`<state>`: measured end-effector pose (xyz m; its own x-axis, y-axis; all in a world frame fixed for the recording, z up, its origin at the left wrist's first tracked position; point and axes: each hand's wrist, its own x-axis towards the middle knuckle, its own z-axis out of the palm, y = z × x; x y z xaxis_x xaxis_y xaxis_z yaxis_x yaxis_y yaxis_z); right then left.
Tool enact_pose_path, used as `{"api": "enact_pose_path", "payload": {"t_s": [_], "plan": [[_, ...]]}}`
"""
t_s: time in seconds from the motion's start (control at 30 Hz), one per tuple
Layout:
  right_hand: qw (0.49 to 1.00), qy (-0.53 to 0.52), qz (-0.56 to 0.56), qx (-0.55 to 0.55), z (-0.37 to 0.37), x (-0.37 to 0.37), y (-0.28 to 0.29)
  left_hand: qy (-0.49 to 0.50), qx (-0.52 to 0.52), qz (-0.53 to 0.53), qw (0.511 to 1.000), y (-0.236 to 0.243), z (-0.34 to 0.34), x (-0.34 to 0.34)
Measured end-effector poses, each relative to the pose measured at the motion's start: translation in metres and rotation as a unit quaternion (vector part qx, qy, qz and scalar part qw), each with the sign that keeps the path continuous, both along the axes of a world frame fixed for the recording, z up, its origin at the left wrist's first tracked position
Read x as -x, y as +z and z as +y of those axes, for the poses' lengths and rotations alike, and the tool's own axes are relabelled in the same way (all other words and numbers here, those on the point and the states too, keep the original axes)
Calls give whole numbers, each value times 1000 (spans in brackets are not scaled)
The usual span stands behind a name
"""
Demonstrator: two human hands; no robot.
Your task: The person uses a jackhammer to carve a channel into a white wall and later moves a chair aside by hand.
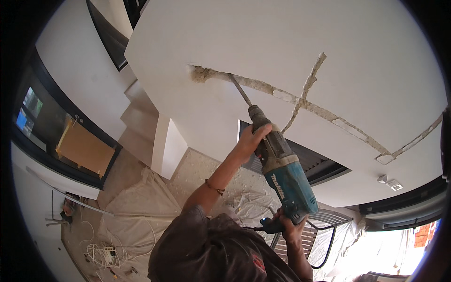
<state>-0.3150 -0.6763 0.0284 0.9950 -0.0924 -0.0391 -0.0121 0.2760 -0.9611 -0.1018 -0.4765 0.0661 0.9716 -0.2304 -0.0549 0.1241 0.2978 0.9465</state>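
Here, both hands are on a long teal, grey and black power hammer (292,185), which slants from the lower right up toward a white wall (263,35). The left hand (252,140) has its grip wrapped around the dark front barrel, a little behind the chuck (256,115), with the thumb laid across the near side. The right hand (290,228) is at the rear end, its grip curled around the handle; most of its fingers are hidden, and I cannot tell whether a trigger is pressed. A black cord (250,228) runs from the handle toward the body.

The slim steel bit (242,91) points out of the chuck, its tip at a rough groove (324,113) cut into the wall. Left of the tip, the groove ends in a broader, crumbly hollow (200,74); to the right, a narrower channel (310,82) crosses it.

A beaded bracelet (215,189) circles the left wrist, below which comes a dark shirt (211,249). Beneath the wall, behind the tool, is a dark louvred panel (317,162), with a slatted seat (324,216) near the right hand. Plastic sheeting (136,197) covers part of the floor at lower left, where white cable (101,254) lies in loose coils
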Motion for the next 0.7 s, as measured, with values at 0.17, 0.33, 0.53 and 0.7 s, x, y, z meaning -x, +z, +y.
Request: {"api": "enact_pose_path", "payload": {"t_s": [0.17,0.33,0.53,0.7], "plan": [[1000,14,2,-19,6,-14,0,14,-28,8,999,-7,1,-9],[999,11,2,33,-6,25,-5,24,11,-22,999,-4,-11,25],[1000,-12,15,22,-7,36,-10,23,-16,-5,1000,-13,-14,27],[999,2,4,41,30,3,-7,17,56,-18,998,-20,18,-6]]}}
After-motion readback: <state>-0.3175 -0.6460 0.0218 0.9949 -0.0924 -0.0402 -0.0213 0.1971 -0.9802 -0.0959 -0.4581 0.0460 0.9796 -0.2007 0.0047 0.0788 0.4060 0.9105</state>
